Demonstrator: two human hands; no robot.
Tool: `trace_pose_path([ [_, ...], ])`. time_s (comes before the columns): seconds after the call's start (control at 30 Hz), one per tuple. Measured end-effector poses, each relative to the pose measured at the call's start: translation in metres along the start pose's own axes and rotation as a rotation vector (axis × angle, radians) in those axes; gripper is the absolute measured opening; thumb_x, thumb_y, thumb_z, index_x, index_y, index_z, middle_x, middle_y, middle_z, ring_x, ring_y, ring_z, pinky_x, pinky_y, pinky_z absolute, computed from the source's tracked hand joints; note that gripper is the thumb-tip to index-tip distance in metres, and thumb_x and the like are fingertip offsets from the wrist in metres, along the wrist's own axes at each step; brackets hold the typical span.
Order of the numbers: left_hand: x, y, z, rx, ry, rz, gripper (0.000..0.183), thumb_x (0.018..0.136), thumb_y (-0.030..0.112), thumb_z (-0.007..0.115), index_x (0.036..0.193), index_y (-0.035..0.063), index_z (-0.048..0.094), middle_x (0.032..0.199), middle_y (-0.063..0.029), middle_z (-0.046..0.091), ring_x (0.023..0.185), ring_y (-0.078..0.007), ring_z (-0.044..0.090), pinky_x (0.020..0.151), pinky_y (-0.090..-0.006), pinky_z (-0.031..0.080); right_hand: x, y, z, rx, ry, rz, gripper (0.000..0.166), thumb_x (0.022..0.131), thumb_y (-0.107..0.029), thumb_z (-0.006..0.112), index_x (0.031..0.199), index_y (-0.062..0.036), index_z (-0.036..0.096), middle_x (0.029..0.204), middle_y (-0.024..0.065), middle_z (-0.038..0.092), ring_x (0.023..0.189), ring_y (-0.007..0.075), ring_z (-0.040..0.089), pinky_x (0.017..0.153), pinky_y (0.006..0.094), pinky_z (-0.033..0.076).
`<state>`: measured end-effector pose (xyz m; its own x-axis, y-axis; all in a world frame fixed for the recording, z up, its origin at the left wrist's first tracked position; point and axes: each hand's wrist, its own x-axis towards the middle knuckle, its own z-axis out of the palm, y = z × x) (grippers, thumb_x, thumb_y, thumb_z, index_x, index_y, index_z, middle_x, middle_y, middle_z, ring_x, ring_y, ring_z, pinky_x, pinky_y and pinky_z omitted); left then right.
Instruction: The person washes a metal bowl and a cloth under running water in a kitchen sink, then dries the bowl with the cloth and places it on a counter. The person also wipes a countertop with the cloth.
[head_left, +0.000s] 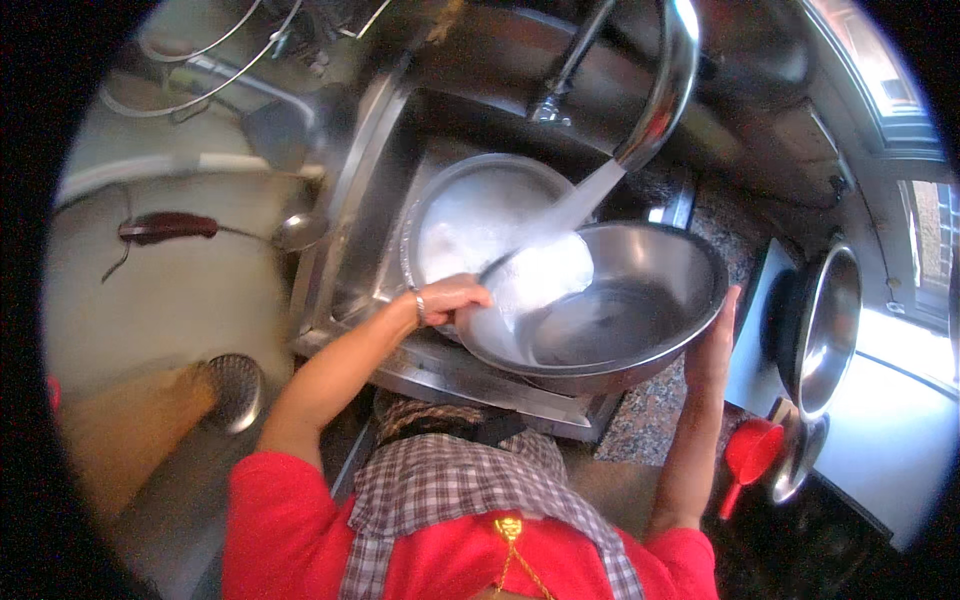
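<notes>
A large stainless steel bowl (630, 300) is tilted at the sink's front right, gripped at its left rim by my left hand (450, 298), which wears a bracelet at the wrist. My right hand (712, 337) supports the opposite side, its fingers against the outer wall near the rim. From the curved metal faucet (660, 112) a broad stream of water (577, 202) falls towards the bowl's left part. Behind my left hand, a round metal vessel (480, 202) sits in the sink; glare and motion blur hide what it holds.
The steel sink (360, 180) has a raised rim. Right of it is a speckled stone counter (645, 420), with another metal bowl (829, 330) and a red plastic scoop or ladle (754, 450) beyond. On the left are a dark-handled utensil (169, 227) and a perforated skimmer (236, 390).
</notes>
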<state>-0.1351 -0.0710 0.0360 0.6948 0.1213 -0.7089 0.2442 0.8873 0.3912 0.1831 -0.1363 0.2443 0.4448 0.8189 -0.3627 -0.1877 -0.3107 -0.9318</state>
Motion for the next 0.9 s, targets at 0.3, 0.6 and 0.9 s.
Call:
trace_pose_path([
  [0.3,-0.158,0.03,0.063,0.076,0.572,0.575,0.035,0.08,0.011,0.055,0.111,0.0005,0.041,0.076,-0.0029,0.053,0.059,-0.0114,0.054,0.045,-0.0278,0.048,-0.027,0.124,0.002,0.238,-0.058,0.569,0.04,0.087,-0.029,0.054,0.116,-0.0019,0.049,0.114,0.0149,0.053,0.103,0.0265,0.052,0.091,0.0426,0.043],
  [0.6,-0.17,0.016,0.101,0.76,1.239,0.975,0.041,0.077,0.004,0.055,0.117,-0.0009,0.047,0.091,-0.0089,0.06,0.083,-0.0174,0.059,0.078,-0.0275,0.046,0.049,0.228,0.076,0.491,-0.243,0.317,0.035,0.086,-0.01,0.054,0.12,-0.0049,0.045,0.105,0.008,0.057,0.095,0.0205,0.054,0.083,0.0362,0.046],
  [0.9,-0.084,-0.057,0.002,0.166,1.219,0.601,0.04,0.078,0.011,0.062,0.112,0.0006,0.043,0.086,-0.01,0.058,0.064,-0.0165,0.058,0.038,-0.0278,0.048,0.05,0.063,0.068,-0.186,-0.382,-0.32,0.036,0.082,-0.008,0.056,0.117,-0.001,0.052,0.104,0.0067,0.06,0.094,0.0148,0.054,0.085,0.0282,0.042],
])
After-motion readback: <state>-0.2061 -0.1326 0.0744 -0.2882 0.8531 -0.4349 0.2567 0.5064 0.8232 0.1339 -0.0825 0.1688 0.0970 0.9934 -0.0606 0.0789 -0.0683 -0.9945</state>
